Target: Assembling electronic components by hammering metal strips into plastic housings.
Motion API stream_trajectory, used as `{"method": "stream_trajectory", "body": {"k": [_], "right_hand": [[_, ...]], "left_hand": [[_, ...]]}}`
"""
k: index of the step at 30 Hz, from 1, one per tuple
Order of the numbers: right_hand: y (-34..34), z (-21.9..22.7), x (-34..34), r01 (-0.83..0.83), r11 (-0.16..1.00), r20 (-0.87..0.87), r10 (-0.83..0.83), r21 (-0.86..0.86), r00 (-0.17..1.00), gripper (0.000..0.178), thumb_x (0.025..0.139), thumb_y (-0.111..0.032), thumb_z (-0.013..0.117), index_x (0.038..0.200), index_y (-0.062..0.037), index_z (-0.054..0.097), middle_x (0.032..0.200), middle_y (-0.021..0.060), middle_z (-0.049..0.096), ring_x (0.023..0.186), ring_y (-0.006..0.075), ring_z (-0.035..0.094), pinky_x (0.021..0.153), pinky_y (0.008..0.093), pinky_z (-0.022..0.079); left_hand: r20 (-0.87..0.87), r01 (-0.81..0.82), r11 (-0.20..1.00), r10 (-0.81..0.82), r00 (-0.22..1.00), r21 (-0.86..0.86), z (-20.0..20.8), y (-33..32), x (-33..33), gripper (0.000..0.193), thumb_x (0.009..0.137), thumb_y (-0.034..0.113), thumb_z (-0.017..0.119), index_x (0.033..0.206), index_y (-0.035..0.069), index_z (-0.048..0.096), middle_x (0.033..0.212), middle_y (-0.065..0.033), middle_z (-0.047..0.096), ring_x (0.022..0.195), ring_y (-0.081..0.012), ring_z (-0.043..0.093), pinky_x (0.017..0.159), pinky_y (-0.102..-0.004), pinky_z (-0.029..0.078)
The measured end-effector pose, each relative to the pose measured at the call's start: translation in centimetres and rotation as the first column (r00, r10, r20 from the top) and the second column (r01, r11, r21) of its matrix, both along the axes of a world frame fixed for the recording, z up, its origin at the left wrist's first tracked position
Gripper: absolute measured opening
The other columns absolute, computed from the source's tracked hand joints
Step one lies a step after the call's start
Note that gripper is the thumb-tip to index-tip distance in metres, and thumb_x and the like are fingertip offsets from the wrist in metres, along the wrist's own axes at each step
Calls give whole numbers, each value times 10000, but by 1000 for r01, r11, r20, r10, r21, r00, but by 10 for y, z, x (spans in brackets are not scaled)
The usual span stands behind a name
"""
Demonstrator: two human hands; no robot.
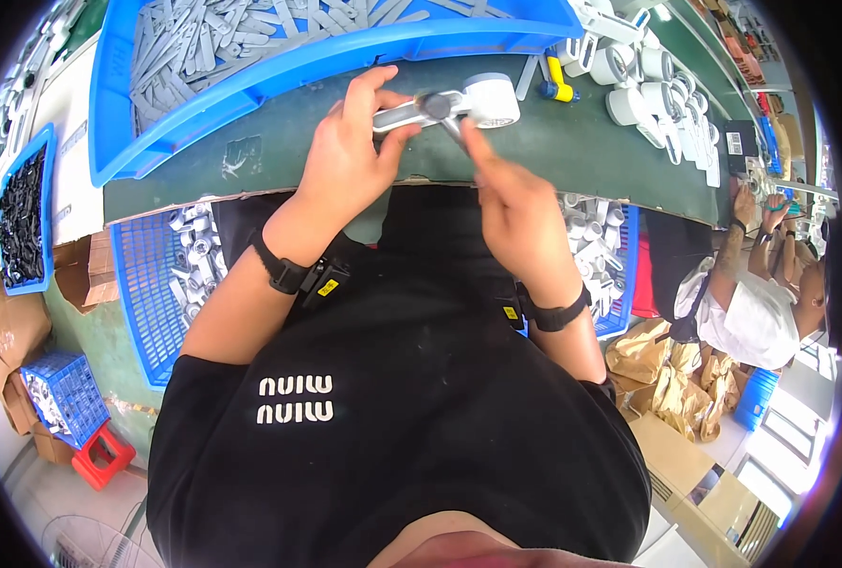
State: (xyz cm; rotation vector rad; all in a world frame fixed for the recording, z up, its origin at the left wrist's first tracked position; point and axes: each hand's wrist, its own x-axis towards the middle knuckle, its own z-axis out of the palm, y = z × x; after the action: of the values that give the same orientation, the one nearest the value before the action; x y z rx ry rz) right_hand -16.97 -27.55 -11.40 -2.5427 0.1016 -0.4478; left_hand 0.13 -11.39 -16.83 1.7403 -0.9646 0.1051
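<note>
My left hand (350,156) is closed around the handle end of a white and grey plastic housing (490,100). The housing has a round drum-like head at its right end and lies level above the green bench. My right hand (520,204), slightly smeared by motion, comes in from the right with its index finger reaching toward the housing. From its fingertips a grey plastic strip (454,131) slants up across the middle of the housing. Its rounded end overlaps the handle; whether it is seated there I cannot tell.
Beyond my hands stands a blue bin (345,59) of grey strips. A yellow and blue tool (558,83) lies right of it, near several white housings (662,99). Blue baskets (146,293) of parts flank my lap. Another person (747,312) works at the right.
</note>
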Motion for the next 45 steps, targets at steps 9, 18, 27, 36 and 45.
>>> {"method": "stream_trajectory", "body": {"k": [9,18,27,36,45], "right_hand": [[-10,11,-26,71,896,323,-230,438,918,518,1120,-5,526,1635,23,482,834,19,697,672,50,562,602,213,460],[-3,18,-14,270,863,-230,-185,427,956,543,1089,9,534,1631,-21,510,718,-10,600,635,76,539,627,256,486],[-12,7,-11,142,983,43,-148,114,988,533,1060,34,557,1580,-79,603,923,69,763,666,79,602,674,259,524],[-8,9,-18,204,958,-208,-162,203,965,548,1103,6,506,1649,-35,493,865,47,697,699,48,546,674,227,496],[5,14,-14,114,950,149,-163,292,975,526,1089,9,544,1616,3,523,790,5,657,646,88,531,632,251,470]], "left_hand": [[295,-5,999,18,955,-48,-3,1,-1,660,915,9,806,1518,62,545,1111,-94,808,959,-337,751,851,-417,561],[348,-22,999,29,937,-23,-7,0,1,603,886,-22,795,1455,75,619,1081,-75,810,894,-287,737,838,-408,529],[302,-10,1000,10,953,-3,-5,3,1,567,904,1,822,1437,74,647,1129,-71,832,960,-278,774,886,-404,553],[235,0,1000,1,972,-1,-4,5,2,560,901,46,851,1422,83,649,1156,-60,834,1009,-288,769,934,-400,559],[-85,28,997,-34,996,-69,0,7,3,774,869,41,887,1542,67,507,1053,-108,792,962,-296,776,856,-392,609]]}}
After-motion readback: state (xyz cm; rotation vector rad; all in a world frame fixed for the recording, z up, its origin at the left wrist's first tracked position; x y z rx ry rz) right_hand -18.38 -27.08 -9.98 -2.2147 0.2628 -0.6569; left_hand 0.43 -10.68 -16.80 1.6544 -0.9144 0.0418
